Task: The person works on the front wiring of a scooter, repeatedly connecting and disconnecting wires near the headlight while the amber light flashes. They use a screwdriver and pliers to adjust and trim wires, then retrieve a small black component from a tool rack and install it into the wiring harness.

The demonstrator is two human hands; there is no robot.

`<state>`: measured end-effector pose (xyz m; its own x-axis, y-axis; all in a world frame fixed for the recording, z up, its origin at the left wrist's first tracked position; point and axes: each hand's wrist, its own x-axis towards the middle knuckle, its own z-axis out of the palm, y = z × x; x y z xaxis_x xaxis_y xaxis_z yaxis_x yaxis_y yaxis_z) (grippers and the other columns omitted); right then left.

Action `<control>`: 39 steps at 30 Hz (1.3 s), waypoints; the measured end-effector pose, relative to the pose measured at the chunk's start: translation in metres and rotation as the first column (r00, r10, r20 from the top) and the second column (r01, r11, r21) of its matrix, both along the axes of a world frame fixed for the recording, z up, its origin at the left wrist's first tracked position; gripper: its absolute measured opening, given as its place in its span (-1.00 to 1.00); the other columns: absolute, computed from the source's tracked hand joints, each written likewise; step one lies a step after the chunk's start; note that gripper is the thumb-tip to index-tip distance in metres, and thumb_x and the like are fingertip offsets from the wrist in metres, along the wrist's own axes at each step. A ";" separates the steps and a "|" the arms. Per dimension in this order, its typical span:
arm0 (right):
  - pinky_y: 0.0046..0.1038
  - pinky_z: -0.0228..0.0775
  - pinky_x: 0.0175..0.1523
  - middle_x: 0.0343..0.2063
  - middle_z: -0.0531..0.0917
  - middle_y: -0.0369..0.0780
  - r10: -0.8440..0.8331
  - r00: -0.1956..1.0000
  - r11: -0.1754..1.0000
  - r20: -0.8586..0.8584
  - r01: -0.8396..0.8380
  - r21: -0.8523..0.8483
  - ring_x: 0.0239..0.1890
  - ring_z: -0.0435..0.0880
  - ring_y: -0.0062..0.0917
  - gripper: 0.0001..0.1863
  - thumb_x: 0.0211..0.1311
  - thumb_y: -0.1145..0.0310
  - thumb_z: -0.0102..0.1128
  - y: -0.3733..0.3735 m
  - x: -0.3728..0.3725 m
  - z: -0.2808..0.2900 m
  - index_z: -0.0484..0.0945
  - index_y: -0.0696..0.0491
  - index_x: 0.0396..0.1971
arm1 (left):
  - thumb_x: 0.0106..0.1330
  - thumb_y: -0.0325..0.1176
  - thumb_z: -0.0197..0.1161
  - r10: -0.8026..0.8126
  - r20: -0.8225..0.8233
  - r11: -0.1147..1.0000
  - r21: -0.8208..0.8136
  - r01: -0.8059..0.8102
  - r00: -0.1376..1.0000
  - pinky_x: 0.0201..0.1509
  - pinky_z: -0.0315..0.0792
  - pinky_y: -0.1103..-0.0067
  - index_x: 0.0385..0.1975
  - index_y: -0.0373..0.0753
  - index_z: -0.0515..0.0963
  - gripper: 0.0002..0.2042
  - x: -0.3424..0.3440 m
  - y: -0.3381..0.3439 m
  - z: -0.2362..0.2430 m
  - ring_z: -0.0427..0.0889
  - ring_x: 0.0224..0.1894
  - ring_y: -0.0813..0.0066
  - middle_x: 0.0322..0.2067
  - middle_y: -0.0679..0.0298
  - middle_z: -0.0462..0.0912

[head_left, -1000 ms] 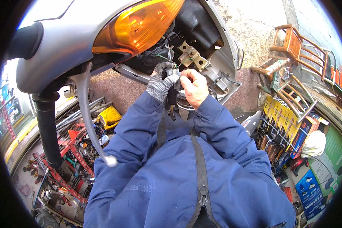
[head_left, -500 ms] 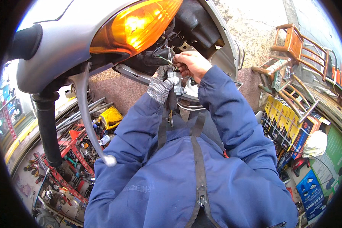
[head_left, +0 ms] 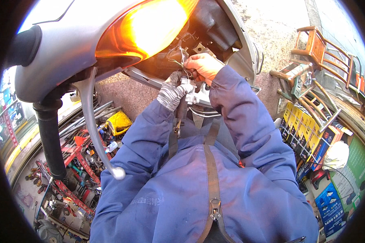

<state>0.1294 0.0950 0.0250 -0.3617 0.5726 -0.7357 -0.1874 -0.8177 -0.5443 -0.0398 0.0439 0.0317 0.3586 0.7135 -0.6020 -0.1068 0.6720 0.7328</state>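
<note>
In front of me is a grey scooter front [head_left: 65,52], its large orange turn signal lamp [head_left: 150,34] glowing brightly. Thin wires [head_left: 175,61] come out of the open body beneath the lamp. My left hand [head_left: 171,92], in a grey knit glove, is closed around a silvery metal part [head_left: 187,86]; its exact kind is unclear. Just above it, my bare right hand [head_left: 203,67] pinches the wires between thumb and fingers. The fingertips partly cover the wire ends. A black strip-like piece [head_left: 181,113] hangs below the metal part.
The brake lever [head_left: 89,111] and black handlebar grip [head_left: 52,139] stick out beside my left arm. Tools and a yellow container [head_left: 118,123] lie at lower left. Wooden stools [head_left: 312,48] stand at right, above boxes [head_left: 298,121] and a white cloth [head_left: 336,155].
The orange lamp has gone from dimmer to a strong glow. My right hand has shifted slightly down and left at the wires; my left hand keeps its grip on the metal part.
</note>
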 end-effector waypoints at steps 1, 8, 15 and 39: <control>-0.62 0.17 -0.62 -0.64 0.48 -0.37 -0.014 1.000 1.000 -0.008 0.014 0.008 -0.66 0.39 -0.71 -0.93 0.08 0.40 0.21 0.000 0.000 0.000 0.51 0.03 -0.51 | 0.06 -0.50 0.26 -0.009 -0.005 1.000 0.010 0.009 1.000 -0.34 0.59 0.54 -0.05 -0.30 0.38 -0.59 -0.001 0.000 -0.001 0.58 -0.38 0.48 -0.34 0.22 0.55; -0.61 0.23 -0.58 -0.62 0.44 -0.34 -0.360 0.904 0.923 -0.230 0.381 0.052 -0.65 0.40 -0.70 -0.93 0.11 0.50 0.13 -0.026 0.001 -0.010 0.43 0.04 -0.43 | 0.06 -0.50 0.22 0.044 0.004 0.997 -0.056 -0.043 0.999 -0.33 0.58 0.54 -0.14 -0.31 0.40 -0.67 -0.002 0.004 0.003 0.57 -0.47 0.45 -0.40 0.20 0.55; -0.52 0.28 -0.54 -0.56 0.48 -0.30 -0.446 0.845 0.877 -0.294 0.479 0.046 -0.63 0.44 -0.62 -0.87 0.12 0.54 0.14 -0.051 0.004 -0.022 0.43 0.02 -0.33 | 0.10 -0.41 0.22 -0.034 0.092 0.984 -0.171 0.049 0.995 -0.37 0.59 0.51 -0.16 -0.34 0.39 -0.69 -0.006 0.007 0.007 0.55 -0.52 0.46 -0.47 0.18 0.55; -0.60 0.48 -0.52 -0.43 0.63 -0.13 -0.139 0.914 0.961 -0.382 0.217 0.171 -0.55 0.63 -0.55 -0.82 0.12 0.52 0.10 -0.054 0.033 0.010 0.47 0.17 -0.24 | 0.10 -0.36 0.24 -0.080 0.001 0.990 -0.116 0.080 0.997 -0.22 0.50 0.63 -0.12 -0.30 0.45 -0.66 -0.006 0.008 0.010 0.55 -0.33 0.57 -0.34 0.30 0.57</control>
<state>0.1620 0.0410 0.0352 -0.4586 0.7762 -0.4327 -0.5354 -0.6299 -0.5626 -0.0455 0.0515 0.0421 0.4090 0.6079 -0.6806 -0.0465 0.7587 0.6498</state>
